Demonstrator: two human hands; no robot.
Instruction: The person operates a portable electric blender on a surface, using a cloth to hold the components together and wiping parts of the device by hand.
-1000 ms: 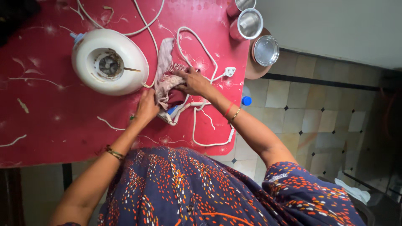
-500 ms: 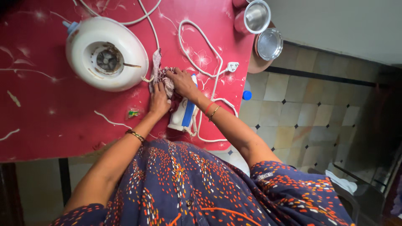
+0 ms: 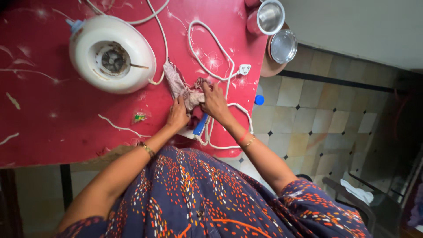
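A small crumpled green wrapper (image 3: 139, 117) lies on the red table (image 3: 53, 132), near its front edge.

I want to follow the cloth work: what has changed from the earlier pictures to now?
Both hands slid the pinkish cloth back toward the person; left hand and right hand now bunch it over the blue-and-white appliance, hiding most of it. The white mixer base, cord and steel cups stayed.

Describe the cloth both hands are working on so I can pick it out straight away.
Start at the big round white appliance base on the red table. Just to its right, a crumpled pinkish-mauve rag is gripped by the left hand and right hand. It is the only soft fabric among the white cords.
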